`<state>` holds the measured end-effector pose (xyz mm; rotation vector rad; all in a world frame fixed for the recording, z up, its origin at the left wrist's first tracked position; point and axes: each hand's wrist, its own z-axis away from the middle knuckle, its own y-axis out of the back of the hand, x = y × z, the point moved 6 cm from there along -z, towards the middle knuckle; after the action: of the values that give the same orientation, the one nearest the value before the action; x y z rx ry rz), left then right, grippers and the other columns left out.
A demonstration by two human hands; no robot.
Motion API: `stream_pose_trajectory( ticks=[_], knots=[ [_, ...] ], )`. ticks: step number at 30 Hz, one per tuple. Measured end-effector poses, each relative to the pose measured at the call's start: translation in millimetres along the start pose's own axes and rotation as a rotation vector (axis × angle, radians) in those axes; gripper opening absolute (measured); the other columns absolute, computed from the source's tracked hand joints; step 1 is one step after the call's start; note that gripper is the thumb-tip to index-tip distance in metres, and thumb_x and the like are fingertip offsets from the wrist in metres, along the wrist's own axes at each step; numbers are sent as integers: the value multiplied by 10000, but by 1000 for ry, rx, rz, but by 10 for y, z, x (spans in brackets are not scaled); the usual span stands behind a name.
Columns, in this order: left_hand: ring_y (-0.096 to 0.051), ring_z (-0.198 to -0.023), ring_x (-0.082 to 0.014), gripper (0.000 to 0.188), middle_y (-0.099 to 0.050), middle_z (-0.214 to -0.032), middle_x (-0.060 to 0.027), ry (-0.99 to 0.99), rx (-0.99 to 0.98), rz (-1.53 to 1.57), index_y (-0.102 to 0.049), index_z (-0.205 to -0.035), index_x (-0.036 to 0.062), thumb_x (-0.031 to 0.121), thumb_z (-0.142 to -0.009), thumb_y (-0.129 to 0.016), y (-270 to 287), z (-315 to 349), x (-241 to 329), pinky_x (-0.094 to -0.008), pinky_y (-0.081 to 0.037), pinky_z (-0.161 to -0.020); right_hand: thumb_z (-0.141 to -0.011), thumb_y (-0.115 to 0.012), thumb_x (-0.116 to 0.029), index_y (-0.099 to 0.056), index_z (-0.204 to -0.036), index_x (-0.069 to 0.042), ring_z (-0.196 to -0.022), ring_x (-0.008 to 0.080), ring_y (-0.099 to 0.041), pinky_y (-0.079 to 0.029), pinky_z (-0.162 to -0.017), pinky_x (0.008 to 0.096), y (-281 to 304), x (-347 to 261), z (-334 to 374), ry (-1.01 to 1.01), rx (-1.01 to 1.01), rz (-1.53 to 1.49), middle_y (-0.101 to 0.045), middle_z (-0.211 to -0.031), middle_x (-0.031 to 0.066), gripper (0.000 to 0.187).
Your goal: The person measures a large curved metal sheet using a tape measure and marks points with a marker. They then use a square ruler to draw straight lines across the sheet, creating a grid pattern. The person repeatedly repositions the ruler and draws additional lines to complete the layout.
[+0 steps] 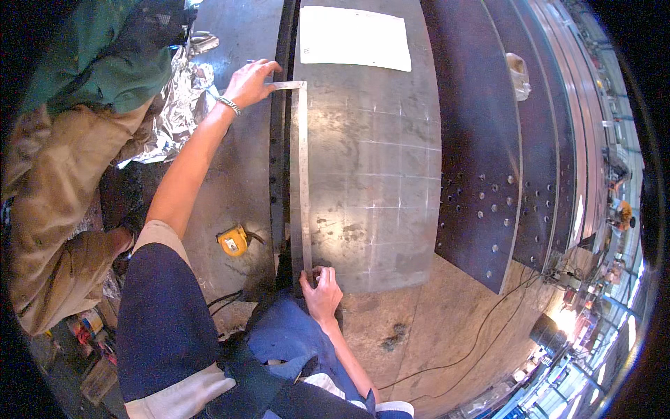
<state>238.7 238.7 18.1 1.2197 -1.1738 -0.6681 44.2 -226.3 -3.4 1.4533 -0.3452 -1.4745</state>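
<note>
A steel carpenter's square (pixel 303 160) lies along the left edge of a grey metal plate (pixel 377 244) marked with a grid of thin light lines. My left hand (pixel 250 84), with a bracelet at its wrist, pinches the end of the square's short arm, which reaches out over the dark gap beside the plate. At the near end of the long blade, my right hand (pixel 324 293) has its fingers curled closed against the blade and the plate's corner. Whether those fingers also hold something small is hidden. A yellow tape measure (pixel 233 241) rests on the left metal plate (pixel 234 188).
A white paper sheet (pixel 356 38) lies on the plate's far end. Dark drilled plates (pixel 481 140) stand to the right, and a cable (pixel 481 342) crosses the floor. At left are crumpled foil (pixel 183 98) and another person's tan trousers (pixel 63 209).
</note>
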Motion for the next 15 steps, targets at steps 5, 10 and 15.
stream_pose_trajectory(
  ticks=[5,10,15],
  knots=[
    [-675,-1029,-283,320,-696,-1054,-60,-24,-58,123,-708,-1144,194,270,-842,-785,-226,-98,147,-419,-535,-914,-832,-815,-280,-646,-947,-59,-765,271,-684,-542,-648,405,-1,-47,-19,-41,-30,6,-643,-908,96,301],
    [-685,-941,-252,290,-700,-947,-49,11,-80,186,-736,-1086,190,300,-825,-799,-255,-170,91,-397,-543,-853,-842,-801,-306,-628,-927,-73,-731,268,-674,-540,-615,412,-32,-89,-17,9,-9,23,-625,-893,80,303],
    [-685,-859,-199,310,-722,-908,-32,59,-102,302,-779,-1041,190,370,-795,-832,-277,-217,-15,-358,-549,-790,-846,-796,-311,-619,-961,-78,-738,268,-672,-545,-614,420,-59,-96,-6,7,-15,8,-617,-911,75,314]
  ],
)
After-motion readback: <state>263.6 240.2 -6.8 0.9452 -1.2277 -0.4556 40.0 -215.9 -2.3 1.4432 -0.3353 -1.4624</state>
